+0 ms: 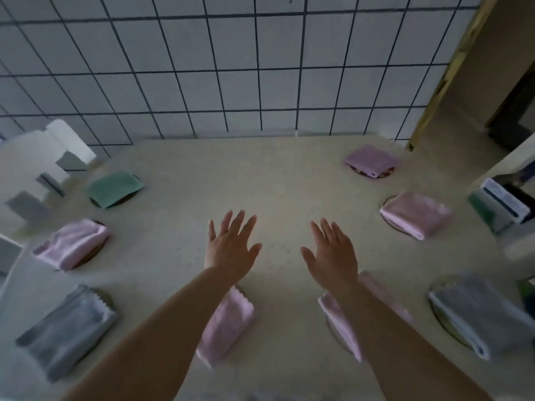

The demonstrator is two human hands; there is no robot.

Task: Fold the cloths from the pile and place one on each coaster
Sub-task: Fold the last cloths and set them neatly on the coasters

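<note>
My left hand [231, 244] and my right hand [331, 253] hover flat over the middle of the beige table [260, 183], fingers spread, holding nothing. Folded cloths lie around them on round coasters: a green cloth [114, 188] far left, a pink cloth [72, 244] left, a grey cloth [68, 328] near left, a pink cloth [228, 322] partly under my left forearm, a pink cloth [341, 322] partly under my right forearm, a grey cloth [480, 311] near right, a pink cloth [415, 214] right, and a pink cloth [370, 160] far right. No loose pile shows.
A tiled wall [231, 68] runs behind the table. White boxy objects [37, 163] stand at the left edge. A green and white package [500, 206] sits at the right edge, beside a wooden door frame [451, 68].
</note>
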